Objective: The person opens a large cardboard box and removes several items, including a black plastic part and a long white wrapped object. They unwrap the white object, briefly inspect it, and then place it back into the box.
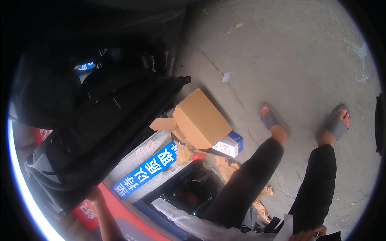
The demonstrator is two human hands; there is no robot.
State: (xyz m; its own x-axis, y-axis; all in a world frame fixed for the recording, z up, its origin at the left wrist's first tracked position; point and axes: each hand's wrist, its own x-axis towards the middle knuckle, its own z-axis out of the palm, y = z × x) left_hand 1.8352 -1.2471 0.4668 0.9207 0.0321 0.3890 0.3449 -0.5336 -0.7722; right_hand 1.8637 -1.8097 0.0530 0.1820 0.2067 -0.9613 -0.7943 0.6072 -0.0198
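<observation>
My left hand [95,195] is at the lower edge of a large black moulded panel [114,120], which looks like a vehicle part. The fingers are bent against it and mostly hidden. At the bottom right picture rim, my right hand [312,235] is curled around a small thin object, pale at its tip and too small to name. A white sheet [285,227] lies beside those fingers, and a dark flat piece [331,236] is just right of them. Translucent plastic film [181,215] stretches along the bottom, left of the right hand.
An open cardboard box [202,117] stands past a blue sign strip [146,170] with white writing. A blue and white carton [230,144] adjoins it. Red printed material [120,214] lies below my left hand. Crumpled brown paper [262,205] is by my legs on the concrete floor [286,60].
</observation>
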